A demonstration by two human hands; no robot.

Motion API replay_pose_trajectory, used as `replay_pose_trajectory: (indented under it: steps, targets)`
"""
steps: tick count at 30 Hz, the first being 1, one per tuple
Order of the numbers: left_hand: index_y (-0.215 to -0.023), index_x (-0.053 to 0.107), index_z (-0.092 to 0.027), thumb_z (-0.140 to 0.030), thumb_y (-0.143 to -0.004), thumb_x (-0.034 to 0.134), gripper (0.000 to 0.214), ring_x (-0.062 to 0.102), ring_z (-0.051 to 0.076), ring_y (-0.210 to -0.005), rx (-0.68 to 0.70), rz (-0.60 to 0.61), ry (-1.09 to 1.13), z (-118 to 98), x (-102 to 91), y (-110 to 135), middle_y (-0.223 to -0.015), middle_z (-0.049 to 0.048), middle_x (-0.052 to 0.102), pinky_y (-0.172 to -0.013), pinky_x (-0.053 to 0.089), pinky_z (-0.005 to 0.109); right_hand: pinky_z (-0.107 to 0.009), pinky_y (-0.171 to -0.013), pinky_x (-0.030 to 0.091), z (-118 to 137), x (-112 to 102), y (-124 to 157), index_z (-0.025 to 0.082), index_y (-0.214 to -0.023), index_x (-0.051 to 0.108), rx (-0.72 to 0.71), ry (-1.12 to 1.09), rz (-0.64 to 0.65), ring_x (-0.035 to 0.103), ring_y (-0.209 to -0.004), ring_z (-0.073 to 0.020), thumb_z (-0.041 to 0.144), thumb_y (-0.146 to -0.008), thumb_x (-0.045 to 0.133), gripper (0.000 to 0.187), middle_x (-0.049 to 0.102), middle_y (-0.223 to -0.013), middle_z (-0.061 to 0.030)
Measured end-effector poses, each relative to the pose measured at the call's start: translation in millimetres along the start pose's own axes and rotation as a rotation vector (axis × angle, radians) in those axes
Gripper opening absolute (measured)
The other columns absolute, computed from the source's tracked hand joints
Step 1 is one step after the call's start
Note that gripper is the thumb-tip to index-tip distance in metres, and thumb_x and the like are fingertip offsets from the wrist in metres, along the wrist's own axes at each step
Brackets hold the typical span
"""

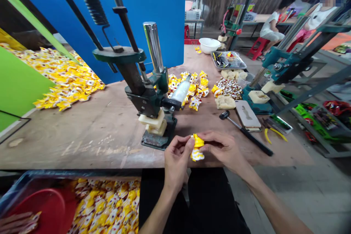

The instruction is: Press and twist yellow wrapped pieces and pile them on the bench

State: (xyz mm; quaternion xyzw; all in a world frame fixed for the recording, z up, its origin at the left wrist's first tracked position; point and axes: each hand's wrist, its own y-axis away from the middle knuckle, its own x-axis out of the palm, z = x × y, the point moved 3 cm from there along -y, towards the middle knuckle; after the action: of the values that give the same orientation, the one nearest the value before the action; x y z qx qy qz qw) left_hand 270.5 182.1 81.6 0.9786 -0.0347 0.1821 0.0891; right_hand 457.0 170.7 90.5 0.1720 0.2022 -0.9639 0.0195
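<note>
Both my hands hold a small yellow and white figure [197, 148] just above the front edge of the plywood workbench [82, 146]. My left hand [177, 159] grips its left side, with the thumb pressed against it. My right hand [223, 149] pinches its yellow upper part between the fingertips. The figure looks like a moulded toy, and my fingers hide part of it. Nearest to my left hand stands the grey base of a green hand press [157, 139]. A small hammer with a black handle [246, 133] lies to the right of my right hand.
Loose yellow figures [189, 89] lie behind the press, and a larger heap [63, 80] covers the far left. A bin of them [106, 208] sits below the bench. Yellow-handled pliers [274, 134], moulds, and a second press [276, 65] stand right. Two seated people [271, 29] are beyond.
</note>
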Motion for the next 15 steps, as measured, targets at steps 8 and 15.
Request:
replay_pose_trajectory:
  steps: [8,15]
  targets:
    - [-0.106,0.071,-0.02,-0.04,-0.08,0.098,0.042,0.078,0.022,-0.102,0.068,0.035,-0.14,-6.1,1.0,6.5,-0.109,0.008,0.082,-0.088,0.061,0.028,-0.028,-0.101,0.064,20.8,9.6,5.0,0.037,-0.136,0.078,-0.075,0.13,-0.01,0.075,-0.117,-0.0176,0.009,-0.104,0.063,0.046,0.074,-0.13,-0.005]
    - [-0.119,0.07,-0.019,-0.04,-0.089,0.09,0.042,0.079,0.028,-0.118,0.051,0.133,-0.089,-2.6,-12.1,10.2,-0.127,0.0143,0.081,-0.101,0.061,0.034,-0.036,-0.106,0.064,0.2,16.3,13.5,0.028,-0.137,0.074,0.253,-0.224,-0.064,0.075,-0.117,-0.023,0.037,-0.086,0.095,0.056,0.073,-0.135,-0.0078]
